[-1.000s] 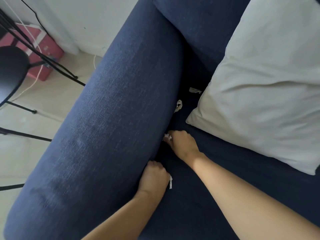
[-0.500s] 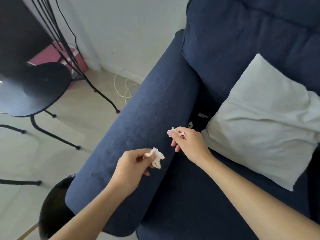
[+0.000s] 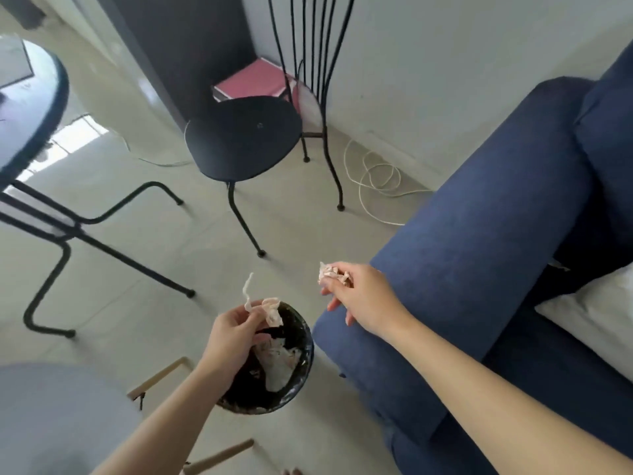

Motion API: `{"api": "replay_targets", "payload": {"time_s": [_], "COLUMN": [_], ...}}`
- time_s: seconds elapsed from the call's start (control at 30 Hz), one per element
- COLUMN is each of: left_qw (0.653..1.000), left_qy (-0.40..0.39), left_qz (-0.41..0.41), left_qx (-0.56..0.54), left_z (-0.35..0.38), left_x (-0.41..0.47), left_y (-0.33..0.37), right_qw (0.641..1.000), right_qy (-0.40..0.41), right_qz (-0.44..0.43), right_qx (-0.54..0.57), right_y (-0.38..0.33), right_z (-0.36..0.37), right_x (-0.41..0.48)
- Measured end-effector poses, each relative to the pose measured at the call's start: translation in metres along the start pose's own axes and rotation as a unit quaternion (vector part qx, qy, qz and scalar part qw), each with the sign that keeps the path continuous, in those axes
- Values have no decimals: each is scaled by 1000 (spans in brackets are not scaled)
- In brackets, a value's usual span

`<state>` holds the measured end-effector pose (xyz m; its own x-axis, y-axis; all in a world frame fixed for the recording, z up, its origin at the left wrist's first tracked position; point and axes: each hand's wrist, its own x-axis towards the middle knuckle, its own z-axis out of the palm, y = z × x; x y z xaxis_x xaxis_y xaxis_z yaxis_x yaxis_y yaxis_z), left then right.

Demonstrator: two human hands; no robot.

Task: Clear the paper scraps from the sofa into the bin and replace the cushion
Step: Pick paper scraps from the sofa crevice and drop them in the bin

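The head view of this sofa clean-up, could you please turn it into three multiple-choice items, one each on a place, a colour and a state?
1. Where is the bin?
A. On the floor beside the end of the sofa armrest
B. On the black chair
C. On the sofa seat

2. What colour is the sofa upholstery?
A. Grey
B. Dark blue
C. Red

3. What is the left hand doing?
A. Resting empty on the armrest
B. Holding paper scraps above the bin
C. Gripping the white cushion

Answers:
1. A, the bin stands on the pale floor next to the armrest's end.
2. B, the armrest and seat are dark blue fabric.
3. B, the fingers pinch crumpled scraps over the bin's opening; the right hand holds its own scraps too.
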<state>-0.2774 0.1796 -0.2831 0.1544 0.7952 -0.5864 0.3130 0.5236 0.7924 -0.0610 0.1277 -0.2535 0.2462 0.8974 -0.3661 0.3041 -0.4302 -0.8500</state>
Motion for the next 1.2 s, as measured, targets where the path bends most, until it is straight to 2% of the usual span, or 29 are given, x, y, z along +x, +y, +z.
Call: {"api": "replay_targets", "payload": {"time_s": [0.2, 0.27, 0.4, 0.47, 0.67, 0.83, 0.93, 1.0, 1.2], "left_qw": [997, 992, 970, 965, 971, 977, 982, 983, 989], "left_qy": [20, 5, -30, -36, -50, -45, -50, -53, -68], "left_qz": [-74, -116, -181, -183, -183, -160, -139, -134, -87], "left_qx": [31, 53, 163, 186, 145, 132, 120, 114, 94], "left_z": [-62, -72, -83, -90, -117, -124, -122, -119, -95], "left_x": [37, 46, 51, 49, 52, 48, 44, 41, 34], "left_y": [-65, -81, -94, -97, -105, -94, -84, -76, -38], "right_qw": [995, 996, 994, 992, 974, 961, 958, 961, 986], "right_qy": [-16, -8, 7, 0, -4, -93, -145, -149, -76], "right_qz": [21, 52, 108, 128, 224, 261, 249, 234, 151], "right_qx": [-92, -76, -20, -25, -17, 15, -6, -13, 10], "right_y": [7, 14, 25, 29, 45, 54, 55, 55, 23], "right_z": [88, 109, 135, 147, 174, 184, 185, 183, 153], "right_x": [27, 32, 37, 40, 43, 45, 43, 41, 33]}}
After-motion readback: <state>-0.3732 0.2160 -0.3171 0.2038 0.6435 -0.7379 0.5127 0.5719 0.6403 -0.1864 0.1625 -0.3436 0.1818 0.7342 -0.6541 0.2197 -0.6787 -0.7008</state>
